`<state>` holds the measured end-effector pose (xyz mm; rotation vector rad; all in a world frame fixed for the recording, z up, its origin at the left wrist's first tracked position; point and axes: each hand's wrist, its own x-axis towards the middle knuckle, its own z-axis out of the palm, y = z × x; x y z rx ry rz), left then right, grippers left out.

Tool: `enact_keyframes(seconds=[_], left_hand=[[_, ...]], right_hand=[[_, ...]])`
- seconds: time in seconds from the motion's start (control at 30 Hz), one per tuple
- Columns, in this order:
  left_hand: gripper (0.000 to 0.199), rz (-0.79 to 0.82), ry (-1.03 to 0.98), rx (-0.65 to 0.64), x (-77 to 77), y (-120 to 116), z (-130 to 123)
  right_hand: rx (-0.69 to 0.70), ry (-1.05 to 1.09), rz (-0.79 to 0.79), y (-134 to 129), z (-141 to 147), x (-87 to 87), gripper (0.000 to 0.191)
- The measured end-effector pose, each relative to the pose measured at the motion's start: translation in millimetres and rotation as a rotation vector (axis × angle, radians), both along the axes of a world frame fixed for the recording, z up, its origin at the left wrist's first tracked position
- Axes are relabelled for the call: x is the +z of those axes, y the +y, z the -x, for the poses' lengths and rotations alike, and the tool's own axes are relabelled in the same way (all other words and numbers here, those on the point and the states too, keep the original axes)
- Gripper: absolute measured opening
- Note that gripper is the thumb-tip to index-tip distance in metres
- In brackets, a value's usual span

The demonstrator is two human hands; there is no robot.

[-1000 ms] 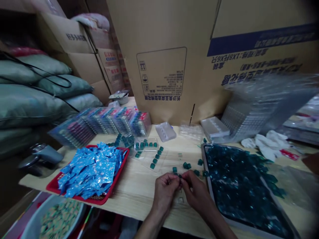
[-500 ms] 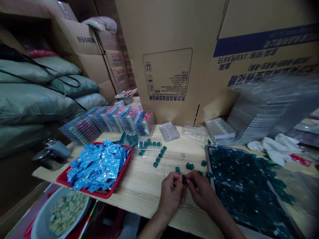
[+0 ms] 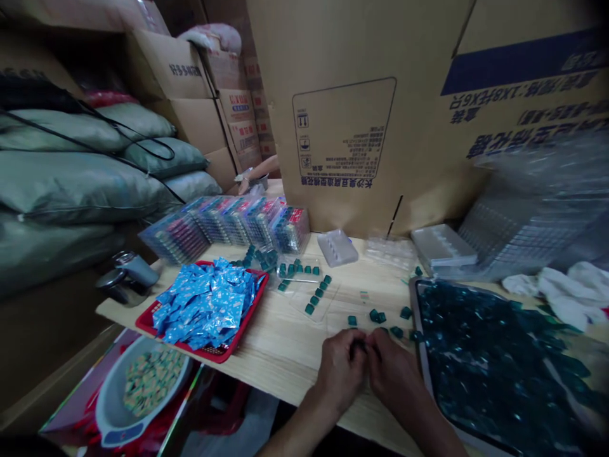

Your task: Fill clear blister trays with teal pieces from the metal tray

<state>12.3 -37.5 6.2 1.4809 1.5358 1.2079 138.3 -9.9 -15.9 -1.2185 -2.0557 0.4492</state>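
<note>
Green cubes (image 3: 485,362): main lot heaped at lower right of the frame; others loose at lower centre, near the hands. Step in hand, as judged: fingertip work on something small at lower centre. Next move, as judged: calls for a light, exact grip by both hands. State of grip: left hand (image 3: 340,365) and right hand (image 3: 392,365) meet at the fingertips; whether anything is pinched there is hidden, so cannot tell.

Count, largest to smallest:
- Large carton (image 3: 342,51), upper centre to upper right: one.
- Desk (image 3: 280,358), across the middle: one.
- Stuffed sacks (image 3: 76,190), left: at least four.
- Grey-rimmed tray (image 3: 421,349), lower right: one; its cubes too many to count.
- Pale basin (image 3: 107,393), lower left: one.
- Red basket (image 3: 226,357), left of centre: one.
- Packed clear boxes (image 3: 292,231), in a row left of centre: five.
- Metal vessels (image 3: 137,270), left: two.
- Single pale mould (image 3: 337,247), centre: one.
- Co-worker's hand (image 3: 245,185), upper left of centre: one.
- Blue packets (image 3: 209,304), in the basket: uncounted.
- Cubes in a slanting line, centre: five.
- Loose cubes beyond the hands: about seven.
</note>
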Motion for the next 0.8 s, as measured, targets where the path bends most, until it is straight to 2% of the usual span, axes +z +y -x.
enact_keyframes(seconds=[0.1,0.2,0.27,0.33,0.4,0.5,0.63,0.73,0.8], left_hand=[[0.031,0.000,-0.081,0.052,3.1,-2,-1],[0.023,0.177,-0.452,0.029,12.1,-1,1],[0.027,0.315,-0.703,-0.027,18.2,3,8],[0.032,0.377,-0.768,-0.038,21.8,7,21],[0.033,0.333,-0.656,0.013,21.6,11,36],[0.022,0.120,-0.268,0.043,14.7,12,56],[0.014,-0.096,0.192,-0.130,-1.7,6,54],[0.020,-0.237,0.399,-0.296,-12.8,3,37],[0.025,-0.322,0.511,-0.362,-17.8,4,30]], right_hand=[[-0.108,-0.016,-0.019,-8,6,6.6,0.015],[-0.163,0.009,0.007,-9,5,18.6,0.015],[-0.101,0.059,0.055,-4,-1,26.1,0.012],[0.010,0.137,0.124,3,-10,31.3,0.011],[0.036,0.197,0.170,6,-21,33.0,0.016],[-0.048,0.167,0.194,-1,-31,28.2,0.022],[0.020,0.041,0.267,-24,-25,14.1,0.026],[-0.015,0.000,0.295,-35,-14,6.0,0.028],[-0.035,-0.019,0.304,-37,-10,3.0,0.027]])
